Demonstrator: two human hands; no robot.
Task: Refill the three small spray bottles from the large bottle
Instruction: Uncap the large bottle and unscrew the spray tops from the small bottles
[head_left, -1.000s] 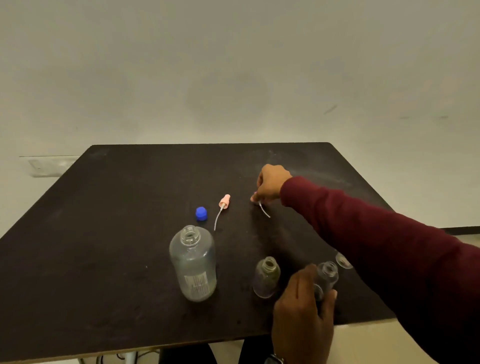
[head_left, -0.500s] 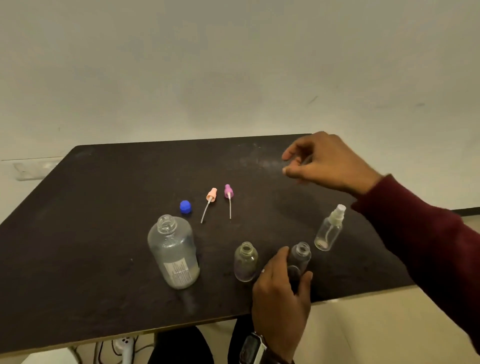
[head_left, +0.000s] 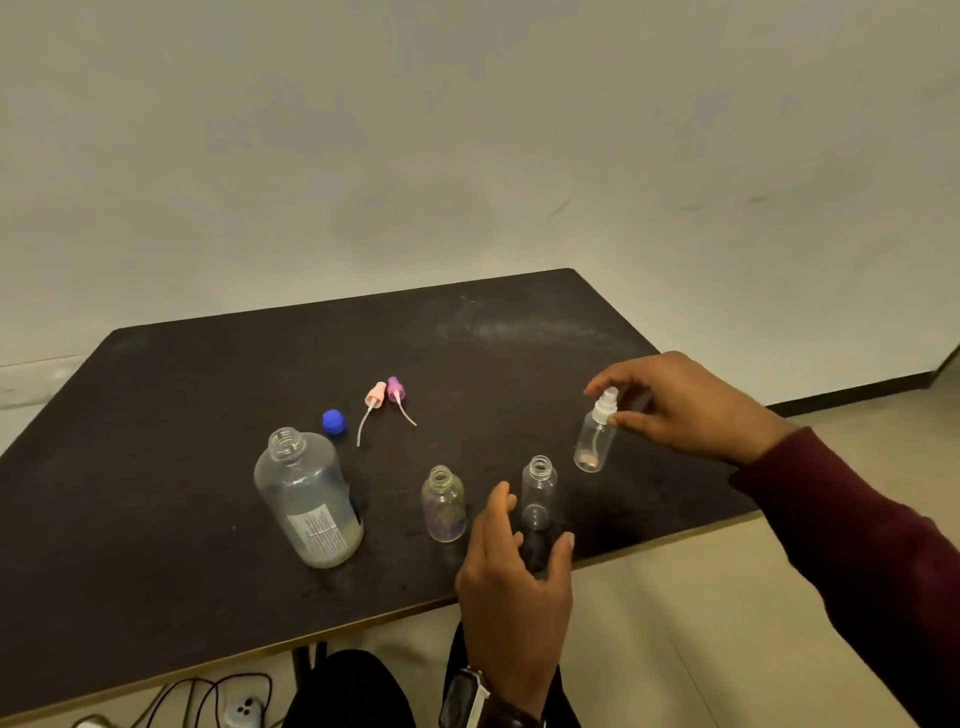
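The large clear bottle (head_left: 306, 499) stands uncapped at the left, its blue cap (head_left: 333, 421) lying behind it. Two small bottles stand open near the front edge, one tinted purple (head_left: 444, 504) and one clear (head_left: 538, 493). My left hand (head_left: 514, 587) hovers just in front of the clear one, finger and thumb spread to either side of its base. The third small bottle (head_left: 595, 447) stands to the right with a white spray head (head_left: 605, 405) on it. My right hand (head_left: 685, 405) pinches that head between index finger and thumb.
A pink spray head (head_left: 375, 397) and a purple spray head (head_left: 396, 388) lie with their tubes on the dark table (head_left: 156, 519) behind the bottles. The table's front edge runs just below my left hand. Cables and a power strip (head_left: 241, 709) lie on the floor.
My right hand left the purple spray head on the table, swung right and came down onto the third bottle's white head. My left hand loosened its hold on the clear small bottle.
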